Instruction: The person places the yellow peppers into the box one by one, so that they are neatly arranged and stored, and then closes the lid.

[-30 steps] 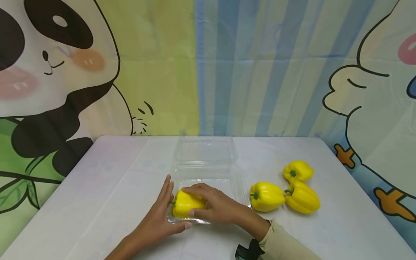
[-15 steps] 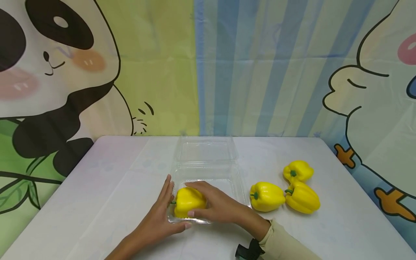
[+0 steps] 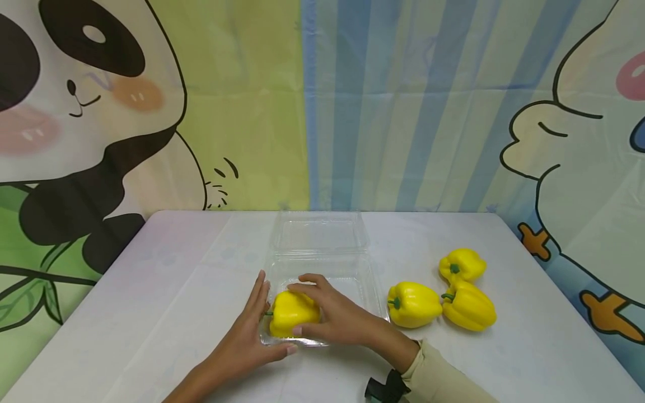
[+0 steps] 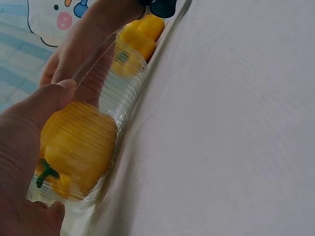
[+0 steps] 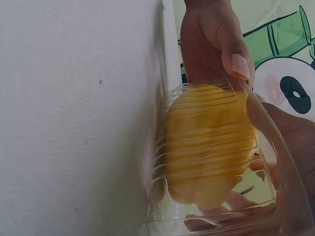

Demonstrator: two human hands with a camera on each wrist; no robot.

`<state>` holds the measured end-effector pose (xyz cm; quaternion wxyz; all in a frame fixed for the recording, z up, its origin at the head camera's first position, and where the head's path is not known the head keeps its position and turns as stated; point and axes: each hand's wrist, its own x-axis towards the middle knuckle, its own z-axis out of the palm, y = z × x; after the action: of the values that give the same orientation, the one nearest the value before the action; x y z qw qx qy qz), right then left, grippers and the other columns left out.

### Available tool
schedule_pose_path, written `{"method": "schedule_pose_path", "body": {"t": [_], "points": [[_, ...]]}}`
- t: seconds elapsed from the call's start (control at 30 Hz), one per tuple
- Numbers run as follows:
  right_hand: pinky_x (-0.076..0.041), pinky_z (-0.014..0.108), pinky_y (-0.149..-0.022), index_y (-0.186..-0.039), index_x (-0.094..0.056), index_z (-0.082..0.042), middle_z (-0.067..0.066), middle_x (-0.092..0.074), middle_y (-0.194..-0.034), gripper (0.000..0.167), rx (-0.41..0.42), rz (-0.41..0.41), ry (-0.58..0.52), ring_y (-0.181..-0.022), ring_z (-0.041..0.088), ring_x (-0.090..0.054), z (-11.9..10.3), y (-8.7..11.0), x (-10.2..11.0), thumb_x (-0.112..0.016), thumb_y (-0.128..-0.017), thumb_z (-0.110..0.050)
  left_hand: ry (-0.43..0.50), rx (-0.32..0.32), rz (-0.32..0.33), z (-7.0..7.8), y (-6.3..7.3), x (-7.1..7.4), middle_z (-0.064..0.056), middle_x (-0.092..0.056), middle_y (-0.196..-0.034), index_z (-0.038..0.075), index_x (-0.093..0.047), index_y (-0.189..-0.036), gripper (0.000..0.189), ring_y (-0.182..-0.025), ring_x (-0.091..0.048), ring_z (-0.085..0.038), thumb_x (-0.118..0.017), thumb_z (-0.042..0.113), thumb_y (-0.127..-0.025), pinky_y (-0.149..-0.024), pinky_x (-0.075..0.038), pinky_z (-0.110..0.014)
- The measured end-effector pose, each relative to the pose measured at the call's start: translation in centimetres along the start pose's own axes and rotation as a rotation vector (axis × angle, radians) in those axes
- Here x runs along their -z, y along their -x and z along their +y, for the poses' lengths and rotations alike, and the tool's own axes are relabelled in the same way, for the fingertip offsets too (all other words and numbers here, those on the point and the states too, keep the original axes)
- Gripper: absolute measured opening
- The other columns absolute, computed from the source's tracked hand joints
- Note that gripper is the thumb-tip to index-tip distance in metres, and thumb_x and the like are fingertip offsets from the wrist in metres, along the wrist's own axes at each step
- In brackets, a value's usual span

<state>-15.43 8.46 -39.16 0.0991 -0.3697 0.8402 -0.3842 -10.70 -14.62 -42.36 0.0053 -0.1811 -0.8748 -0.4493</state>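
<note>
A yellow bell pepper (image 3: 291, 314) with a green stem lies on its side in the front left of a clear plastic clamshell container (image 3: 347, 278). My left hand (image 3: 244, 338) braces the container's front left corner, fingers straight along the left side and thumb at the front rim. Its thumb shows on the rim in the left wrist view. The right hand (image 3: 335, 313) is spread loosely over the right end of the pepper, thumb near its front and fingers raised at its far side. Through the ribbed wall the pepper (image 5: 209, 147) shows in the right wrist view.
Three more yellow bell peppers, a near one (image 3: 414, 305), a right one (image 3: 470, 307) and a back one (image 3: 462, 265), lie right of the container on the white table (image 3: 166, 313). The open lid (image 3: 322, 234) lies behind the tray. A cartoon-printed curtain (image 3: 383, 112) hangs beyond.
The right hand's fingers have lifted off the pepper's top and spread apart. The pepper has shifted very slightly to the right. The left hand has stayed in place.
</note>
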Motion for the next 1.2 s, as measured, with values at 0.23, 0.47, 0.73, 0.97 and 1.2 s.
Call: {"method": "schedule_pose_path", "body": {"t": [0.23, 0.47, 0.73, 0.97, 1.2], "points": [[-0.039, 0.049, -0.104, -0.15, -0.036, -0.03, -0.002, -0.018, -0.157, 0.073, 0.03, 0.049, 0.023, -0.135, 0.026, -0.037, -0.5, 0.3, 0.9, -0.069, -0.087, -0.049, -0.001, 0.01, -0.012, 0.1, -0.1, 0.1, 0.005, 0.007, -0.162, 0.016, -0.002, -0.157, 0.125, -0.128, -0.048, -0.03, -0.081, 0.058, -0.069, -0.103, -0.038, -0.053], [-0.037, 0.049, -0.106, -0.148, -0.041, -0.024, -0.002, -0.026, -0.155, 0.067, 0.047, 0.104, 0.046, -0.137, 0.02, -0.033, -0.7, 1.1, 3.0, -0.067, -0.09, -0.044, -0.018, 0.006, 0.002, 0.0, -0.4, 0.1, 0.004, 0.005, -0.162, 0.017, -0.002, -0.157, 0.126, -0.128, -0.048, -0.032, -0.083, 0.056, -0.068, -0.103, -0.036, -0.055], [-0.044, 0.039, -0.1, -0.139, -0.052, -0.02, -0.006, -0.05, -0.139, 0.052, 0.116, 0.132, 0.009, -0.127, 0.014, -0.046, -0.5, 2.8, 5.2, -0.069, -0.091, -0.034, -0.016, 0.058, -0.007, 0.2, -0.5, 0.0, -0.002, 0.006, -0.163, 0.016, -0.002, -0.158, 0.127, -0.13, -0.046, -0.033, -0.084, 0.054, -0.068, -0.103, -0.035, -0.057], [-0.046, 0.039, -0.098, -0.137, -0.053, -0.022, -0.007, -0.052, -0.137, 0.052, 0.113, 0.138, -0.009, -0.124, 0.015, -0.049, 0.6, 4.6, 6.1, -0.07, -0.09, -0.034, -0.042, 0.066, -0.004, 0.1, -0.4, -0.1, -0.001, 0.005, -0.163, 0.015, -0.001, -0.158, 0.128, -0.127, -0.048, -0.028, -0.083, 0.055, -0.068, -0.103, -0.036, -0.056], [-0.047, 0.044, -0.097, -0.137, -0.053, -0.021, -0.003, -0.053, -0.135, 0.052, 0.149, 0.19, -0.025, -0.121, 0.017, -0.051, 1.0, 5.9, 6.9, -0.072, -0.089, -0.027, -0.047, 0.06, 0.007, 0.1, -0.5, -0.2, 0.005, 0.007, -0.163, 0.013, -0.005, -0.157, 0.126, -0.125, -0.051, -0.027, -0.085, 0.053, -0.068, -0.103, -0.037, -0.055]]}}
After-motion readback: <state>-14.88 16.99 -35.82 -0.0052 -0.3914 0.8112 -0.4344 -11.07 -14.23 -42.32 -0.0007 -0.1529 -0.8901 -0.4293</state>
